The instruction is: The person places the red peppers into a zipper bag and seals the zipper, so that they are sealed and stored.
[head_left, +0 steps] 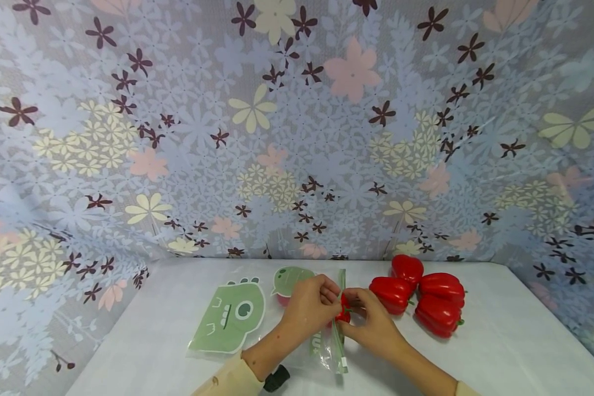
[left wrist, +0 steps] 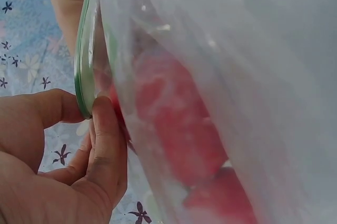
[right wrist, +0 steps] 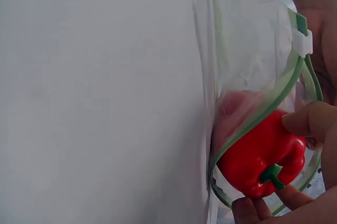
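Note:
A clear zip bag [head_left: 319, 346] with a green rim and a white slider lies with its mouth facing right. My left hand [head_left: 309, 305] pinches the bag's green rim [left wrist: 82, 84] between thumb and fingers. At the gaping mouth, my right hand [head_left: 376, 327] grips a red bell pepper [right wrist: 263, 153], thumb on top and fingertips underneath. Its green stem [right wrist: 272, 175] points outward, and its far end sits inside the rim. Through the plastic in the left wrist view, more red peppers [left wrist: 181, 124] show, blurred by the film.
Several red bell peppers [head_left: 440, 313] are grouped on the white table [head_left: 500, 341] to the right. A flat bag with a green monster print [head_left: 235, 316] lies at left. A dark object [head_left: 276, 379] is by the left sleeve. A floral cloth [head_left: 297, 137] hangs behind.

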`<state>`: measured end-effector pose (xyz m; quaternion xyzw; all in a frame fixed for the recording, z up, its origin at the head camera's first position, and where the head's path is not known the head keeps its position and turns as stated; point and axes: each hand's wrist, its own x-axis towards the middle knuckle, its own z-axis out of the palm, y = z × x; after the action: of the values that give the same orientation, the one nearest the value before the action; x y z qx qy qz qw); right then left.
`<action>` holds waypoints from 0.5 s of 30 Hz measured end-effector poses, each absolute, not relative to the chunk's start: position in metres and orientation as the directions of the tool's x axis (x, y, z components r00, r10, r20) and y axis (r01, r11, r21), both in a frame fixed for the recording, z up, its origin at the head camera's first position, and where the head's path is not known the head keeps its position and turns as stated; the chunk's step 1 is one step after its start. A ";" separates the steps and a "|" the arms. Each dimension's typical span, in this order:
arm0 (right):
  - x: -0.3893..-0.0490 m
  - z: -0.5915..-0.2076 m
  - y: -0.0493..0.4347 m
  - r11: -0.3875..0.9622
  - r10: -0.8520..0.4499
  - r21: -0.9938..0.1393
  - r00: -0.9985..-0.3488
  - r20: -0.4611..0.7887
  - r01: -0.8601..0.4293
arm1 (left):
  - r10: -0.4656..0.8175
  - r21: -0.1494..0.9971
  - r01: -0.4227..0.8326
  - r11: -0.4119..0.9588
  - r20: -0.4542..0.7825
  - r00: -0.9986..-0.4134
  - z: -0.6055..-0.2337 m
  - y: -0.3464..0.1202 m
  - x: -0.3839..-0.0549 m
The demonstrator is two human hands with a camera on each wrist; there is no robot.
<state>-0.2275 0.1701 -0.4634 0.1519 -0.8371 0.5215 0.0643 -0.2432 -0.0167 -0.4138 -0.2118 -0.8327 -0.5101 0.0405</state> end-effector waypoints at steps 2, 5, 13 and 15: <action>-0.229 -0.463 0.167 0.393 -0.175 -0.867 -0.951 0.255 -0.305 | 0.313 0.832 0.395 0.389 0.284 -0.906 -0.414 -0.016 -0.244; -0.230 -0.461 0.163 0.385 -0.156 -0.884 -0.963 0.221 -0.265 | 0.317 0.838 0.388 0.384 0.276 -0.907 -0.414 -0.017 -0.244; -0.238 -0.462 0.155 0.386 -0.202 -0.889 -0.963 0.181 -0.248 | 0.307 0.829 0.393 0.397 0.284 -0.908 -0.413 -0.017 -0.246; -0.239 -0.463 0.154 0.369 -0.219 -0.892 -0.957 0.190 -0.261 | 0.306 0.825 0.399 0.401 0.290 -0.907 -0.414 -0.017 -0.246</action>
<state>-0.2392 0.1542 -0.4628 0.1450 -0.8270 0.5429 0.0195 -0.2460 -0.0170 -0.4137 -0.2109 -0.8358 -0.5049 0.0459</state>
